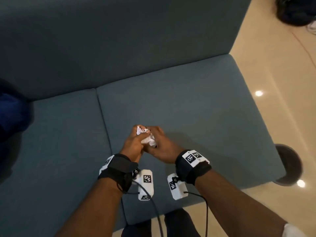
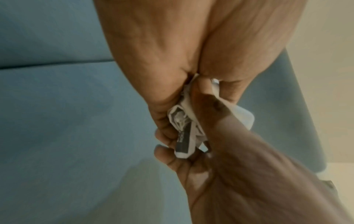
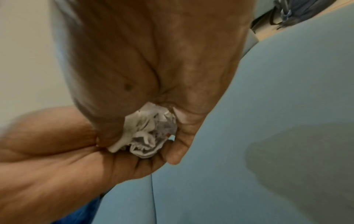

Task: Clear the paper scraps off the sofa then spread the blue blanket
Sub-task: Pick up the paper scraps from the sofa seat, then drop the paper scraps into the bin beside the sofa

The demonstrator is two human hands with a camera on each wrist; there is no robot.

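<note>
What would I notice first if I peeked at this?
The left hand and the right hand squeeze a crumpled white paper wad together above the right seat cushion of the grey-blue sofa. A dark blue blanket lies at the far left edge, and a dark round container stands on the floor by the sofa's right corner.

- The paper scraps point(image 1: 147, 137) are held between left hand point(image 1: 132, 145) and right hand point(image 1: 164, 149), above the right cushion point(image 1: 196, 108) of the sofa point(image 1: 119, 48).
- The blanket point(image 1: 12, 110) is seen at the sofa's left end.
- A round object point(image 1: 289, 165) is set on the floor point(image 1: 282, 65), beside that cushion's right edge.
</note>
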